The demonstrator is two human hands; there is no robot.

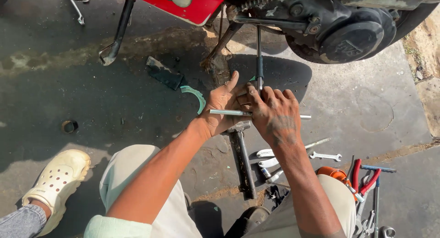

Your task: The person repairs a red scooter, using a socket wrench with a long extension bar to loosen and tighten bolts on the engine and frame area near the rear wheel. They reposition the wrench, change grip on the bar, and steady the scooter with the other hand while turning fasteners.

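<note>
My left hand (221, 110) and my right hand (275, 115) are both wrapped around a metal T-handle wrench (259, 66). Its crossbar runs left to right through both fists. The long shaft points away from me, up into the underside of a red motorbike (201, 6) near the black engine casing (350, 38). My thumbs meet at the joint of bar and shaft. A hammer (244, 160) lies on the ground just under my hands, between my knees.
Spanners (325, 156) and several other loose tools lie at the right, with red-handled pliers (364, 180) and an orange object (332, 173). A green curved piece (195, 95) and a dark block (164, 73) lie at the left. Another person's foot in a cream clog (57, 180) stands bottom left.
</note>
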